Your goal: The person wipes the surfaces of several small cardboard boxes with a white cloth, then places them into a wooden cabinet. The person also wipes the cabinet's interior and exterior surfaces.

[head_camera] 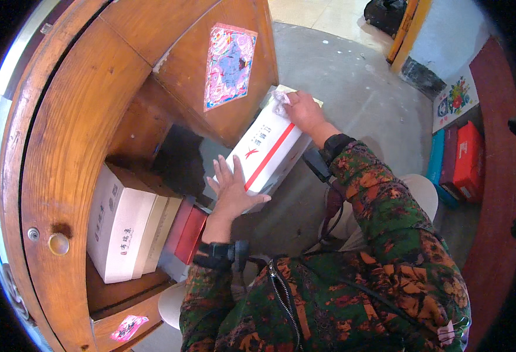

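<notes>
In front of me is a long white cardboard box (pixel 258 145) with a red stripe and printed writing. My left hand (pixel 232 189) lies spread over its near end, fingers apart on the top and edge. At the far end my right hand (pixel 304 111) presses a crumpled pale cloth (pixel 281 103) onto the box's top. The box slants away from me beside an open wooden cabinet door (pixel 187 83). What bears the box from below is mostly hidden.
Inside the wooden cabinet (pixel 73 145) stand pale cartons (pixel 128 237) and a red box (pixel 191 231). A colourful print (pixel 231 66) is stuck on the door. At right, teal, maroon and red boxes (pixel 469 154) stand beneath a dark red piece of furniture (pixel 500 211). A black bag (pixel 385 16) lies beyond the doorway.
</notes>
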Demonstrator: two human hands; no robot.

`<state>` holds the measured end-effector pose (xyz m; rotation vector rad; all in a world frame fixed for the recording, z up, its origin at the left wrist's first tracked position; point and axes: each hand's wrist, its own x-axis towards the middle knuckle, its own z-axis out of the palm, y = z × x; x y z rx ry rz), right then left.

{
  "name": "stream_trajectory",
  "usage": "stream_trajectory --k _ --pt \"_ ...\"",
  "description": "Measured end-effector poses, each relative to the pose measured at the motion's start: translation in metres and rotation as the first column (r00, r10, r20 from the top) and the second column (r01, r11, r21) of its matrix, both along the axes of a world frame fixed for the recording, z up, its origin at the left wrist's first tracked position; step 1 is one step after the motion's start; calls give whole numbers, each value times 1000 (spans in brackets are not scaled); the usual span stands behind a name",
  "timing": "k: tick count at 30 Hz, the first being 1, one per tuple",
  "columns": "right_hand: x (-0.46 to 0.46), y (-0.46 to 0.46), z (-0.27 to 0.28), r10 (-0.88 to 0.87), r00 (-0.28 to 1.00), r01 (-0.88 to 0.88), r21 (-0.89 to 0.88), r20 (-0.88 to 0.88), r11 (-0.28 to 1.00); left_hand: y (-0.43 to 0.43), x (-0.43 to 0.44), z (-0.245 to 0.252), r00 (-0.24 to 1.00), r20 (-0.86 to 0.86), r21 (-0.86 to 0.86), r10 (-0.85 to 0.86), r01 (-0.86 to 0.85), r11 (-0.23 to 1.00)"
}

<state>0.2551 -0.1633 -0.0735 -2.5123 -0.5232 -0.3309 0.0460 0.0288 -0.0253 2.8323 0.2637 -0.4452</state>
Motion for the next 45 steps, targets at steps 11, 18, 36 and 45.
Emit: stream_trajectory --k 11,18,36,45 --pt "12 -16 5 -44 945 105 174 -325 979 -47 71 -7 997 40 130 -72 66 989" --pt "-13 -26 27 -62 942 134 201 -329 970 -65 79 6 992 123 34 -37 33 999" --pt "-78 -30 153 482 876 -378 622 2 685 -58 31 -18 753 634 -416 178 137 899" --pt "-112 -10 133 524 829 -553 428 196 715 -33 24 -13 754 654 -348 67 220 911"
